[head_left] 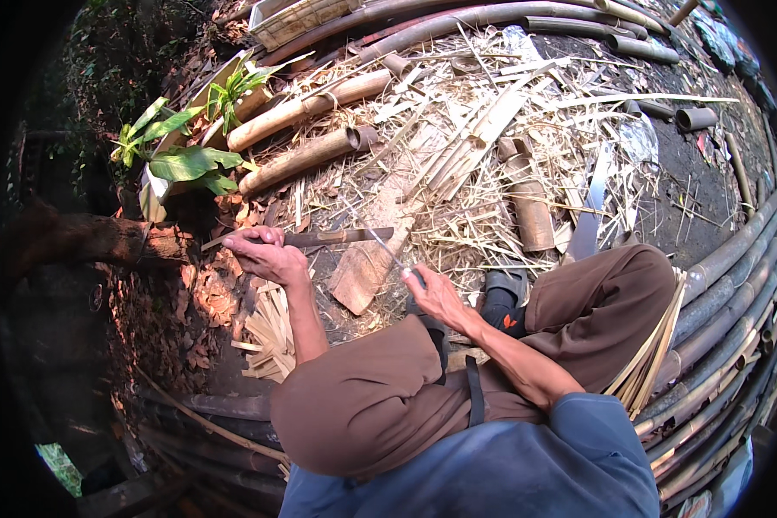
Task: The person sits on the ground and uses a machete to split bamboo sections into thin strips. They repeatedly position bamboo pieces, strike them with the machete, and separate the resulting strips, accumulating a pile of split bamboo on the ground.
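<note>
My left hand [268, 255] is closed round a dark-skinned bamboo strip [341, 236], which lies nearly level and points to the right. In my right hand [445, 302] is a knife [383, 245]; its dark handle sits in my fist and the thin blade slants up and to the left. Near the strip's right end, the blade crosses it; whether they touch I cannot tell. Below the strip lies a worn wooden board [363, 278] on the ground. A bundle of pale split bamboo slats [272, 332] rests beside my left forearm.
Bamboo shavings [457, 216] litter the ground ahead. A saw [590, 211] and a short bamboo tube [528, 203] lie beyond my right knee. Bamboo sections [306, 108] lie at far left, near a leafy plant [186, 160]. Long bamboo poles [725, 298] are stacked at right.
</note>
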Motion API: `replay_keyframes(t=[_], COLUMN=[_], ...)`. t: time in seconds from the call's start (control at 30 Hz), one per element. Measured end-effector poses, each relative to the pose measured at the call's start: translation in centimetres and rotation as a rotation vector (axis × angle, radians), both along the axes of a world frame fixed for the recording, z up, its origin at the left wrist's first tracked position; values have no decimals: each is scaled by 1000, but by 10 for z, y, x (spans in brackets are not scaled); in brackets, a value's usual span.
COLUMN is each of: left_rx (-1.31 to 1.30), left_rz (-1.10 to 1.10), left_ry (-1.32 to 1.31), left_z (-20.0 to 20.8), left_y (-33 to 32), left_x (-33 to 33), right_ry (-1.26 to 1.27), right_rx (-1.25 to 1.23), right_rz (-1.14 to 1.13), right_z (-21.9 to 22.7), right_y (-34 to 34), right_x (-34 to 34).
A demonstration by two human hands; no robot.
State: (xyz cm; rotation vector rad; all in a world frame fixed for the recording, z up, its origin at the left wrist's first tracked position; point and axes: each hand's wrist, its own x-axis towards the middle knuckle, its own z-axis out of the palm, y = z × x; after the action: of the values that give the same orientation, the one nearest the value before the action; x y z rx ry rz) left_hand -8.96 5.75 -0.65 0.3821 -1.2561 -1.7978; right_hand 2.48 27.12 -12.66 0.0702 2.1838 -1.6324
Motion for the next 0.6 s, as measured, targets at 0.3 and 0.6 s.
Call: replay_keyframes(t=[0.3,0.6], left_rx=[-96,-22], left_rz=[12,-85], left_ry=[-17,32], left_z=[4,3], left_y=[35,19], left_x=[17,13], right_ry=[12,-19], right_rx=[-24,173], right_rz=[-44,-108], right_z=[-15,-73], right_y=[-9,17], right_x=[-11,-9])
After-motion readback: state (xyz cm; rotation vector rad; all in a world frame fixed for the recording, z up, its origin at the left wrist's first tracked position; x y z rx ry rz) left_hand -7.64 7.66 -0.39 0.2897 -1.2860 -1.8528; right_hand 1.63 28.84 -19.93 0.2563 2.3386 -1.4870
